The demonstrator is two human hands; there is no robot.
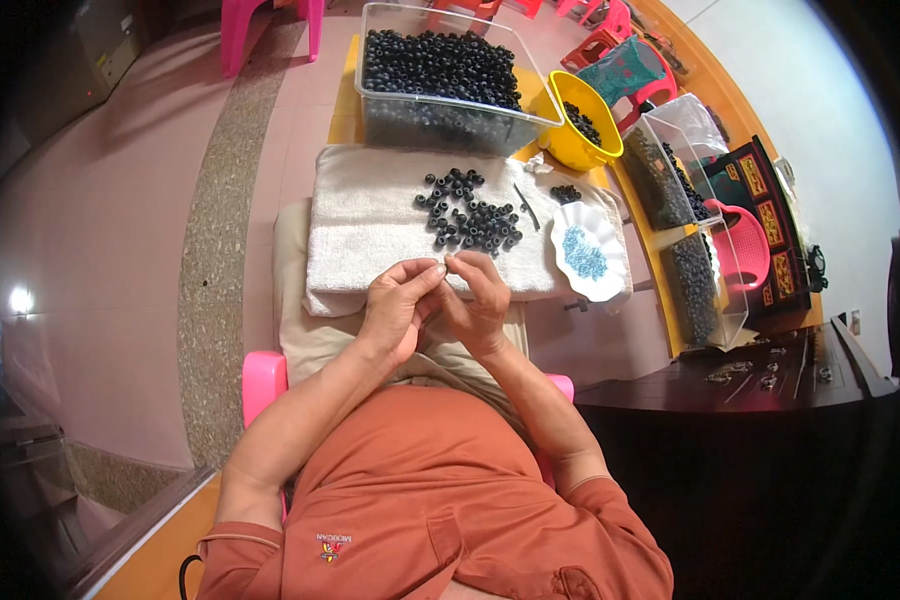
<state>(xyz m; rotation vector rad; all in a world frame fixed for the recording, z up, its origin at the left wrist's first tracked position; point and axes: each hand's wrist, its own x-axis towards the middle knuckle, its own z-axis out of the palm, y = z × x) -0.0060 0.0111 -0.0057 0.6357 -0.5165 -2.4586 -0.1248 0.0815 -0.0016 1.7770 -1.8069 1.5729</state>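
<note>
My left hand (395,308) and my right hand (478,308) meet at the near edge of a white towel (365,215). Thumbs and fingertips of both are pinched together, and what lies between them is too small to make out. Just beyond the fingertips, a loose pile of small black ring-like pieces with holes (478,226) is spread on the towel. To its right lie a thin black stick-like tool (527,207) and a smaller cluster of black pieces (565,194). A white scalloped dish (604,287) holds tiny light-blue bits (583,254).
Behind the towel stands a clear plastic bin (440,128) full of black pieces, beside a yellow basin (573,150) holding more. Farther right are clear containers (698,285) of dark pieces, a pink plastic chair (745,250) and a dark table (670,395). A pink stool (236,35) stands far left.
</note>
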